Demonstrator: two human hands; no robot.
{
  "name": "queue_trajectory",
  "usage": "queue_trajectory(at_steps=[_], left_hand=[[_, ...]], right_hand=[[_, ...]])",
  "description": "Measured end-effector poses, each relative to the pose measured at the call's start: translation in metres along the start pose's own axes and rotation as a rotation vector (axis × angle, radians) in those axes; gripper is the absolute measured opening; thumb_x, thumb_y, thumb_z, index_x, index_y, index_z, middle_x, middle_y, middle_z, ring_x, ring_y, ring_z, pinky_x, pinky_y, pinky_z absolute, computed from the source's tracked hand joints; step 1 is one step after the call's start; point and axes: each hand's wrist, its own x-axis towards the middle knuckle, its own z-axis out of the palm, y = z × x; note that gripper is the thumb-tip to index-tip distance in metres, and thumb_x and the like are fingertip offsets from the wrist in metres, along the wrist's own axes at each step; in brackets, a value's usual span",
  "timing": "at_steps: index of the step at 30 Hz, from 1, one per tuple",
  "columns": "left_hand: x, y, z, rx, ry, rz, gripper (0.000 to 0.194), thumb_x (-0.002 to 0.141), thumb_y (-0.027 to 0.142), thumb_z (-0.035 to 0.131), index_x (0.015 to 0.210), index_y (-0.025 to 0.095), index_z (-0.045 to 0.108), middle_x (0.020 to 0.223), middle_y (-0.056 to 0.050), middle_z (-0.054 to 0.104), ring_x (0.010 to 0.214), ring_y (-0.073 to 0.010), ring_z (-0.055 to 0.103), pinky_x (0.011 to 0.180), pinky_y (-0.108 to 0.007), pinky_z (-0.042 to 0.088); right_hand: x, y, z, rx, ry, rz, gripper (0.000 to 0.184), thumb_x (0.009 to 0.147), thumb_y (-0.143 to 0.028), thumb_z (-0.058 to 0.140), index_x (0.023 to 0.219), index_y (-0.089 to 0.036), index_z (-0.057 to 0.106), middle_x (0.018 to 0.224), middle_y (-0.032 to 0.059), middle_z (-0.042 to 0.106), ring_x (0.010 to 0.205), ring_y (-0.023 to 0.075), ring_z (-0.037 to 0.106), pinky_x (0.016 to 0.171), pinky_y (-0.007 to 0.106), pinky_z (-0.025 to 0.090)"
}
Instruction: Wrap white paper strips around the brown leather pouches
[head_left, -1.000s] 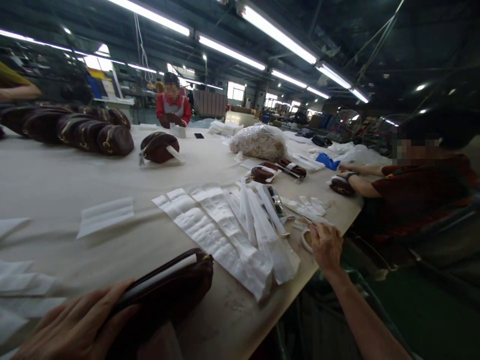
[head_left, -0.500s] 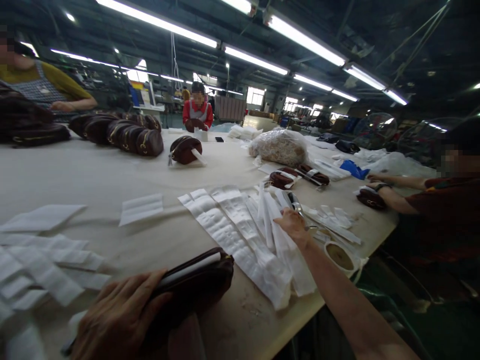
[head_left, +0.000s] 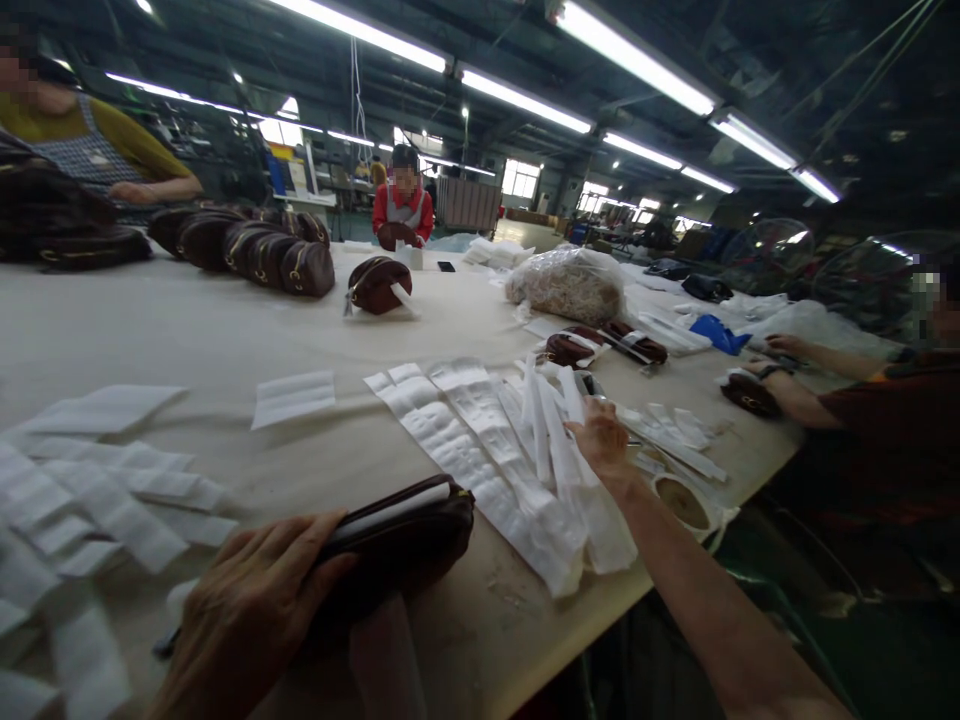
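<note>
My left hand (head_left: 244, 610) lies on a dark brown pouch (head_left: 405, 540) at the near edge of the table, fingers wrapped over its top, holding it. A white strip runs along the pouch's upper edge. My right hand (head_left: 600, 440) reaches out over a fan of white foam strips (head_left: 487, 450) in the middle of the table. Its fingers curl onto the strips; whether they grip one is hidden. A roll of tape (head_left: 682, 503) sits just right of that hand.
More white strips (head_left: 97, 500) lie at the left. A row of brown pouches (head_left: 255, 255) and a single pouch (head_left: 379, 285) stand farther back, with a clear bag of filling (head_left: 570, 285). People work at the left, far end and right of the beige table (head_left: 187, 330).
My right hand moved from the tape roll at the table's edge leftward onto the white strips. The view swung left. My left hand stays on the pouch.
</note>
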Motion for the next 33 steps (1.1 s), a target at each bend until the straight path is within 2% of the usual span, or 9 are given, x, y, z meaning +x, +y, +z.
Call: queue_trajectory(at_steps=[3,7,9,13,17,20,23,28,33], left_hand=[[-0.001,0.0,0.002,-0.01,-0.008,0.002,0.028,0.094,0.038,0.039,0.107,0.021,0.057,0.089,-0.003,0.067,0.072,-0.0189,0.062,0.068,-0.03,0.044],[-0.003,0.003,0.004,-0.035,0.015,-0.075,0.031,0.095,0.04,0.036,0.107,0.021,0.058,0.089,-0.003,0.067,0.074,-0.0192,0.061,0.069,-0.031,0.044],[-0.004,0.006,0.003,-0.055,0.012,-0.104,0.031,0.095,0.041,0.037,0.107,0.022,0.058,0.089,-0.003,0.067,0.075,-0.0189,0.061,0.071,-0.031,0.044],[-0.005,0.01,0.002,-0.091,0.0,-0.128,0.032,0.095,0.042,0.039,0.107,0.021,0.059,0.092,-0.003,0.067,0.078,-0.0182,0.061,0.074,-0.03,0.043],[-0.005,0.012,0.003,-0.096,0.026,-0.123,0.029,0.095,0.038,0.04,0.109,0.02,0.059,0.091,-0.003,0.067,0.078,-0.017,0.061,0.074,-0.029,0.043],[-0.005,0.013,0.004,-0.107,0.041,-0.125,0.028,0.095,0.036,0.04,0.108,0.019,0.059,0.091,-0.003,0.067,0.078,-0.0166,0.061,0.074,-0.028,0.043],[-0.005,0.013,0.004,-0.12,0.049,-0.135,0.028,0.095,0.037,0.041,0.107,0.019,0.06,0.089,-0.003,0.066,0.077,-0.0164,0.061,0.073,-0.028,0.043],[-0.002,0.014,0.001,-0.13,0.06,-0.122,0.028,0.095,0.037,0.041,0.107,0.019,0.059,0.088,-0.002,0.066,0.075,-0.0157,0.06,0.072,-0.028,0.043],[0.007,0.017,-0.006,-0.123,0.08,-0.109,0.029,0.096,0.036,0.039,0.101,0.017,0.06,0.083,-0.002,0.066,0.072,-0.0149,0.061,0.069,-0.027,0.043]], right_hand=[[-0.015,-0.018,-0.001,0.075,0.005,-0.166,0.035,0.086,-0.019,0.057,0.12,-0.013,0.055,0.115,0.0169,0.057,0.111,0.0278,0.052,0.091,0.037,0.042],[-0.027,-0.063,0.018,0.2,-0.127,-0.344,0.017,0.085,-0.024,0.061,0.102,-0.021,0.064,0.104,0.0059,0.064,0.104,0.0176,0.056,0.091,0.027,0.042],[-0.023,-0.086,0.033,0.238,-0.175,-0.309,0.021,0.084,-0.029,0.063,0.103,-0.02,0.064,0.106,0.006,0.064,0.103,0.0163,0.058,0.088,0.026,0.044],[-0.004,-0.117,0.054,0.253,-0.258,-0.109,0.039,0.081,-0.036,0.065,0.111,-0.012,0.06,0.11,0.0144,0.064,0.104,0.0227,0.06,0.081,0.03,0.046],[0.014,-0.123,0.062,0.237,-0.41,0.011,0.026,0.076,-0.036,0.07,0.089,-0.014,0.066,0.087,0.0103,0.07,0.084,0.0217,0.066,0.068,0.028,0.047],[0.021,-0.119,0.061,0.247,-0.458,0.003,0.022,0.084,-0.036,0.064,0.084,-0.014,0.064,0.083,0.0044,0.069,0.078,0.016,0.065,0.072,0.029,0.049],[0.02,-0.113,0.059,0.276,-0.431,-0.039,0.022,0.089,-0.034,0.058,0.086,-0.013,0.064,0.087,0.0032,0.068,0.082,0.0152,0.064,0.078,0.033,0.049],[0.017,-0.112,0.056,0.361,-0.298,-0.084,0.012,0.086,-0.02,0.055,0.083,-0.016,0.066,0.091,0.0097,0.069,0.092,0.0194,0.064,0.077,0.027,0.044],[0.016,-0.139,0.043,0.565,-0.288,-0.246,0.012,0.081,-0.017,0.051,0.079,-0.014,0.062,0.077,0.006,0.067,0.077,0.0179,0.062,0.07,0.027,0.045]])
